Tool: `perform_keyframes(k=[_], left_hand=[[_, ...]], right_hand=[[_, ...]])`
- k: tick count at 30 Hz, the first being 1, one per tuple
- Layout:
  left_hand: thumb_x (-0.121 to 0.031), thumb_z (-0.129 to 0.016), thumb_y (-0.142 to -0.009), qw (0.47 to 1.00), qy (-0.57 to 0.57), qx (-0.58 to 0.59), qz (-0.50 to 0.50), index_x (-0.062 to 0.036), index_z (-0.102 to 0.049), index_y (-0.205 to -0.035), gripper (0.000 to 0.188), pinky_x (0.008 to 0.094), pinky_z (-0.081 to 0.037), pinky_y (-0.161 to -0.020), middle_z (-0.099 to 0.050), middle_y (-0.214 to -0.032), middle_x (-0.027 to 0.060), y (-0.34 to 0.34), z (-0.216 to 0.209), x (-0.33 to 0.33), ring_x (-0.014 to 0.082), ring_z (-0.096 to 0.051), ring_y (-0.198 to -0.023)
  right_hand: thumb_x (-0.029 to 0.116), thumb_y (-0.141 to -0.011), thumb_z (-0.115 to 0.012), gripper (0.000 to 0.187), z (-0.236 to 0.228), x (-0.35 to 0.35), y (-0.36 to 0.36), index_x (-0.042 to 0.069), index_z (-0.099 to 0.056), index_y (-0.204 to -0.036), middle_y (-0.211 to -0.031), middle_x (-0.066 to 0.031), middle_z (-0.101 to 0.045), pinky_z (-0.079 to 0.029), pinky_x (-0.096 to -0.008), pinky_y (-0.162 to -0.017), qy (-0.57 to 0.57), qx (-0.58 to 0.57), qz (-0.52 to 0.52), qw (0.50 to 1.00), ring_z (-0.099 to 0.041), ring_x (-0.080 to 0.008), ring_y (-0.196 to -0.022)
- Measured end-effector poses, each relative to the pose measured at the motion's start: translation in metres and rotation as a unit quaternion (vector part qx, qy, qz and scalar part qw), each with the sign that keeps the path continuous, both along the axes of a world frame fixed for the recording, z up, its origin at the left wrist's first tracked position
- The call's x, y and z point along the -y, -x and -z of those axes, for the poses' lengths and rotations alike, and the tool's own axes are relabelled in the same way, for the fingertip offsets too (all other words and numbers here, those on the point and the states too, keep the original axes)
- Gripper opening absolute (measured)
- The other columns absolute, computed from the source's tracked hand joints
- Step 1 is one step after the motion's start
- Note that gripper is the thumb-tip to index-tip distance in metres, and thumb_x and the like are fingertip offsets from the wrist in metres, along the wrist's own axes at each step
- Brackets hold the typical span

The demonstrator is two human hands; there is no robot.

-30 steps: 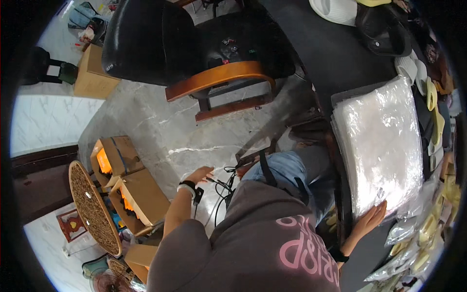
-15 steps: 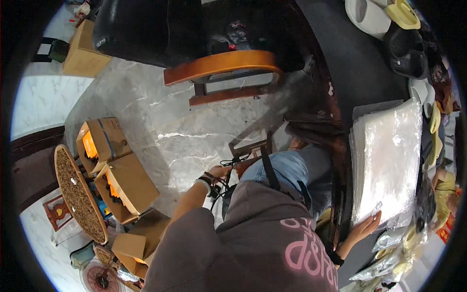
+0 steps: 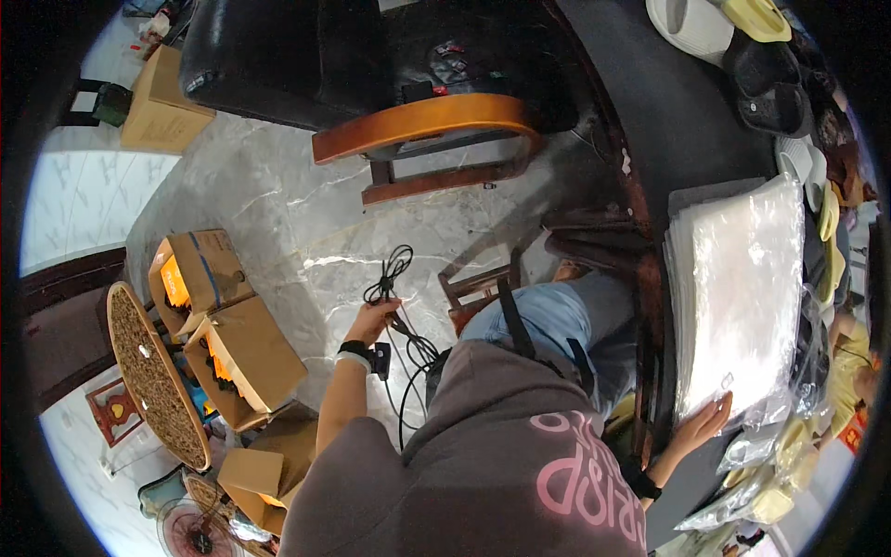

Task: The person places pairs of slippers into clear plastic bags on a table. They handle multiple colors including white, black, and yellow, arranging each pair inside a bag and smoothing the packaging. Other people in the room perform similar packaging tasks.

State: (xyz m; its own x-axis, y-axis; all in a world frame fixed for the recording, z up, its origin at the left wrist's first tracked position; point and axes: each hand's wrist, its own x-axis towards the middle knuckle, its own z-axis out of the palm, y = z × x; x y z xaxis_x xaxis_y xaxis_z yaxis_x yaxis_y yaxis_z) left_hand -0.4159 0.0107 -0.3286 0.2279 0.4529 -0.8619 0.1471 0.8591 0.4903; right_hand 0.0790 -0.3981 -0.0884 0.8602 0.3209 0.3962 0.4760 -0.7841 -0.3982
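A bundle of thin black cable (image 3: pixel 397 262) is gripped in my left hand (image 3: pixel 373 322), whose fingers are closed round it over the grey marble floor. Loops of the cable stick up past the fingers, and more strands hang back toward my lap. At the right, my right hand (image 3: pixel 703 423) rests with outstretched fingers on the near edge of a stack of transparent plastic bags (image 3: pixel 738 297). The stack lies on a black tabletop (image 3: pixel 719 200). Part of the cable is hidden by my body.
Pale, yellow and black slippers (image 3: pixel 766 88) line the table's far and right side. On the left stand open cardboard boxes (image 3: pixel 255 353) with orange packets, beside an oval brown board (image 3: pixel 153 381). A wooden armrest (image 3: pixel 436 113) of a black sofa is ahead. Someone in yellow (image 3: pixel 846 371) sits at right.
My left hand has moved left and slightly up from my lap, lifting the cable bundle with it. My right hand stays at the bags' near edge.
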Motion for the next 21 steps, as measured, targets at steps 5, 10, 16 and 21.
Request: perform_keyframes(k=[5, 10, 16, 21], left_hand=[[-0.003, -0.074, -0.079, 0.988, -0.125, 0.068, 0.06, -0.0022, -0.07, -0.093, 0.015, 0.0308, -0.05, -0.077, -0.068, -0.089, 0.0038, -0.008, -0.036, -0.01, 0.0168, -0.063, -0.081], [-0.001, -0.078, -0.075, 0.95, -0.102, 0.123, 0.267, -0.0008, -0.066, -0.104, 0.032, 0.0307, -0.051, -0.081, -0.068, -0.094, 0.0045, -0.045, -0.115, -0.035, 0.013, -0.062, -0.092], [0.0, -0.081, -0.072, 0.932, -0.115, 0.091, 0.33, -0.0063, -0.049, -0.138, 0.073, 0.0286, -0.049, -0.085, -0.061, -0.098, 0.0009, -0.089, -0.156, -0.043, 0.0112, -0.057, -0.092], [-0.005, -0.079, -0.075, 0.932, -0.06, 0.101, 0.343, 0.0005, -0.06, -0.129, 0.057, 0.0297, -0.054, -0.073, -0.068, -0.094, 0.0055, -0.087, -0.149, -0.054, 0.0158, -0.067, -0.081]], right_hand=[[0.023, -0.104, -0.044, 0.045, -0.003, 0.002, 0.002, -0.006, -0.049, -0.138, -0.14, -0.0231, -0.05, -0.036, -0.0454, -0.111, 0.038, 0.013, -0.004, 0.999, -0.046, -0.0357, -0.131], [0.022, -0.104, -0.044, 0.045, -0.005, -0.002, 0.005, -0.006, -0.048, -0.138, -0.141, -0.0229, -0.048, -0.038, -0.0454, -0.11, 0.029, 0.006, -0.011, 1.0, -0.046, -0.035, -0.131], [0.023, -0.104, -0.045, 0.046, -0.003, -0.005, 0.007, -0.006, -0.047, -0.14, -0.143, -0.0228, -0.045, -0.04, -0.0464, -0.11, -0.018, -0.014, -0.013, 1.0, -0.046, -0.035, -0.132], [0.021, -0.104, -0.045, 0.044, -0.003, -0.009, 0.008, -0.006, -0.047, -0.139, -0.143, -0.0227, -0.045, -0.04, -0.0461, -0.11, -0.035, -0.029, -0.003, 0.999, -0.046, -0.0353, -0.132]])
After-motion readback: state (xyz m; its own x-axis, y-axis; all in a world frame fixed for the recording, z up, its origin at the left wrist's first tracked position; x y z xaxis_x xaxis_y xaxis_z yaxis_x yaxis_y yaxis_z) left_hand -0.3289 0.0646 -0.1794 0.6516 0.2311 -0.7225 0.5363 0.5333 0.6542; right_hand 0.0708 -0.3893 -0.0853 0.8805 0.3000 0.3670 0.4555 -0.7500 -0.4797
